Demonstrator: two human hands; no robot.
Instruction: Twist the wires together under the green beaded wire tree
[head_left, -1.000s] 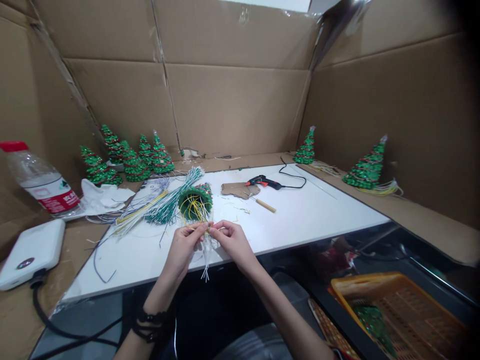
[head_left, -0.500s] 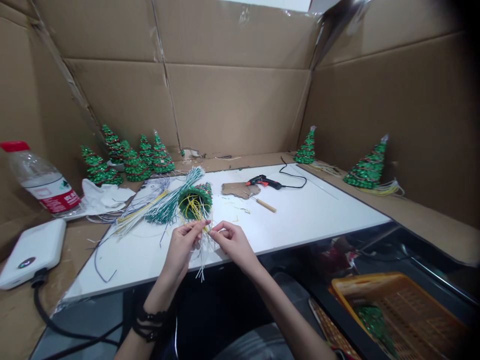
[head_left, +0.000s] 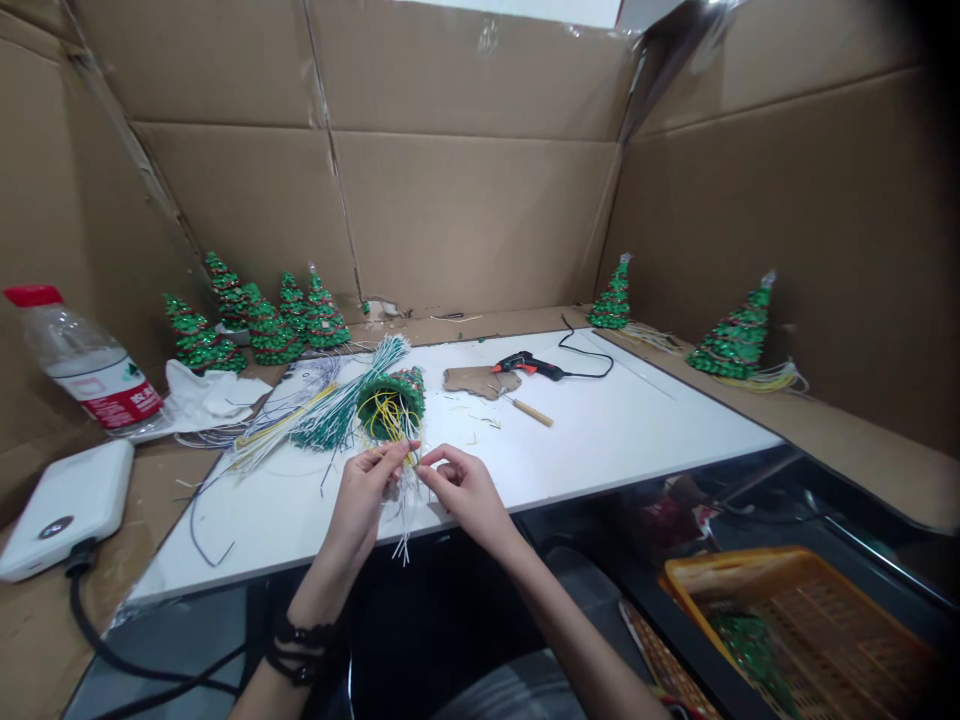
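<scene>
Since 1 s ago your hands barely shifted: left hand [head_left: 369, 487] and right hand [head_left: 459, 483] pinch wire strands [head_left: 406, 505]; sorting under way, next separate 1 strand

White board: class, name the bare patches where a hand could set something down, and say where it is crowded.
The white board is bare right of the wooden stick, out to its right edge, and along the near-left edge below the loose wire. It is crowded from the wire bundle to the left hand and right hand, and around the glue gun.
</scene>
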